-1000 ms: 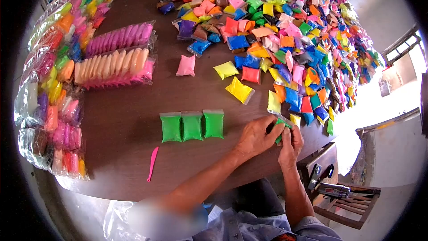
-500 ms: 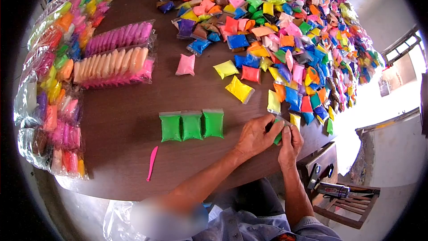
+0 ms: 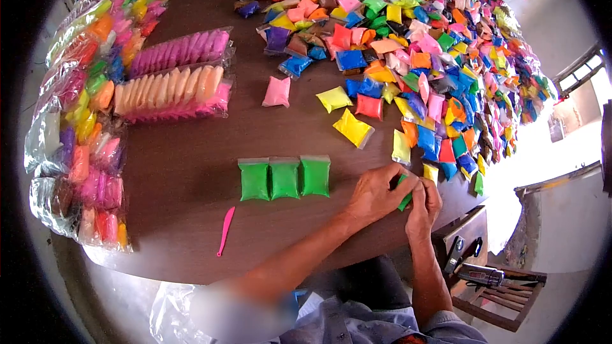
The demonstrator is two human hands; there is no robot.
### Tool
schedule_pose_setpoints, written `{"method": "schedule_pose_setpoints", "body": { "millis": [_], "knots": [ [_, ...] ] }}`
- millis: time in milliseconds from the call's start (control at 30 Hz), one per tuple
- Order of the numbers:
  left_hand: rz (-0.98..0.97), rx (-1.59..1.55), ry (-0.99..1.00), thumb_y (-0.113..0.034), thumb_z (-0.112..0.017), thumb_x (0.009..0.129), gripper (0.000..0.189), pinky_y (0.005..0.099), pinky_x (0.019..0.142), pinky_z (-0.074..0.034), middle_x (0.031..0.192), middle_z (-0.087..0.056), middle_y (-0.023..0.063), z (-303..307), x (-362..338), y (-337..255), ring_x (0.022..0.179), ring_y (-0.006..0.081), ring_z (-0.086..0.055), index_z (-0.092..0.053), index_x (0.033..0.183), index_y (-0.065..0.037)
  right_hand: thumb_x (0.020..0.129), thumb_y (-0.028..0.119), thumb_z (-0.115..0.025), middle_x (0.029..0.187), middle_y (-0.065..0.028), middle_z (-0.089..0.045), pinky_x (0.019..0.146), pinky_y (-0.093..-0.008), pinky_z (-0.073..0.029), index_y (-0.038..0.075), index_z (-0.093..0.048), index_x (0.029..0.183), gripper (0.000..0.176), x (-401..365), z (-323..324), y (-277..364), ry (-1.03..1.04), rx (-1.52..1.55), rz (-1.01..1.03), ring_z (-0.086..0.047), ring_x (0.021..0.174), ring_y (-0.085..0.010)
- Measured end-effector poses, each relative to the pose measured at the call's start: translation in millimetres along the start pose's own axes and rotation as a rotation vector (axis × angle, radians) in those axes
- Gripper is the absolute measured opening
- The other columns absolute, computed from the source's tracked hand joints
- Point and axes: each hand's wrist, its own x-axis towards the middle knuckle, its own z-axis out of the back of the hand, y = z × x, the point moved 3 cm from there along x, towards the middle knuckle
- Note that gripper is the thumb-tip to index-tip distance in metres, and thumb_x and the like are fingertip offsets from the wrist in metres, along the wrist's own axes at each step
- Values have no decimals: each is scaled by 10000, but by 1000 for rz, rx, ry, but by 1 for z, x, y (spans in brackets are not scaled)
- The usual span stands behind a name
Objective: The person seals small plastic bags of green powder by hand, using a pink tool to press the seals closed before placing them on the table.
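Note:
A small clear bag filled with green clay-like stuff (image 3: 405, 200) is held at its upper edge, mostly hidden behind fingers. My left hand (image 3: 380, 194) is closed on it from the left. On its right side, my right hand (image 3: 423, 209) pinches the same bag, fingertips close to those of the left. Three similar green bags (image 3: 285, 178) lie side by side on the brown table (image 3: 185, 172), left of my hands. Below them rests a pink plastic knife (image 3: 225, 232).
A large heap of small colourful bags (image 3: 440, 83) covers the far right. Several loose bags, among them a pink one (image 3: 276, 92) and a yellow one (image 3: 353, 129), lie before it. Larger packs (image 3: 169, 92) line the left. A wooden stool (image 3: 503, 296) stands right of the table.
The view has shifted slightly, so the table's things appear further right. My hands stay on the green bag, with their fingertips now closer together at its top edge.

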Motion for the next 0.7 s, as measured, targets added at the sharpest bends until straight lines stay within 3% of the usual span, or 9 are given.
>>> {"method": "schedule_pose_setpoints", "body": {
  "millis": [133, 533, 700],
  "knots": [
    [-25, 72, 11, -250, -711, 985, 235, 414, 658, -568, 852, -728, 190, -2, -1, 4, 728, 311, -734, -725, 995, -15, 1075, 156, -614, 893, 31, -627, 589, -215, -420, -6, -695, 1111, 184, -1, 1, 0, 21, 20, -24, -523, 709, -30],
    [-104, 9, 6, -236, -702, 999, 231, 428, 596, -542, 819, -712, 202, 1, -1, 1, 672, 321, -724, -711, 1011, -5, 1065, 167, -616, 934, 16, -642, 577, -214, -433, 9, -705, 1129, 192, 1, -3, -1, 10, -13, -34, -542, 720, -40],
    [-101, 18, -19, -210, -682, 1009, 215, 425, 643, -552, 851, -710, 207, 0, 0, 3, 728, 344, -730, -702, 1015, 3, 1060, 166, -625, 917, 19, -640, 573, -212, -434, 14, -707, 1132, 188, 0, -2, -1, -17, -1, -56, -541, 705, -41]
  ]
}}
